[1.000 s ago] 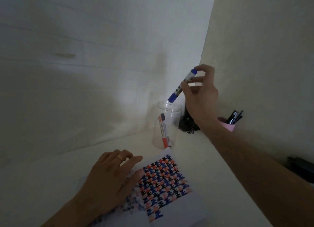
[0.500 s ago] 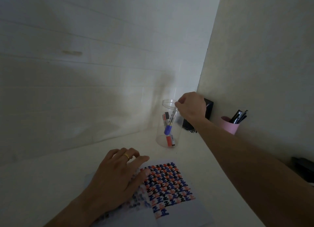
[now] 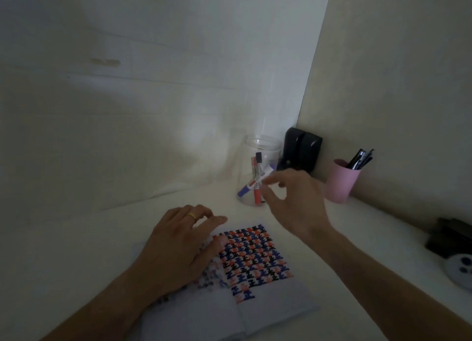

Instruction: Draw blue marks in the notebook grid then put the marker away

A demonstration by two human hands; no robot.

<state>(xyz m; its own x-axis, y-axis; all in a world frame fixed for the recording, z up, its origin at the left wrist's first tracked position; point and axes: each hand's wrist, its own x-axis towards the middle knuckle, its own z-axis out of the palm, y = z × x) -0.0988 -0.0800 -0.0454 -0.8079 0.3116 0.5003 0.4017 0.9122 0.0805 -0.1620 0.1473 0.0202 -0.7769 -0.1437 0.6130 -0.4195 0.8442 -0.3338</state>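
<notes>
The blue marker (image 3: 252, 183) lies tilted inside the clear jar (image 3: 259, 169), blue cap down toward the jar's left base, white barrel slanting up to the right; its label is too blurred to read. Beside it in the same jar stand a red marker (image 3: 256, 192) and a black-capped marker (image 3: 258, 159). The right hand (image 3: 293, 200) hovers just in front of the jar with fingers loosely spread and nothing in its grasp; whether a fingertip touches the glass cannot be determined. The left hand (image 3: 184, 248) rests flat, fingers extended, on the left page of the open notebook (image 3: 268, 312), a gold ring (image 3: 191, 215) on one finger. The right page carries a grid of repeated characters resembling "正" in blue, red and black. Behind the jar a black device (image 3: 302, 153) stands in the wall corner. To its right a pink cup (image 3: 341, 183) holds dark pens (image 3: 361, 159). All items sit on a white desk (image 3: 76, 238).
</notes>
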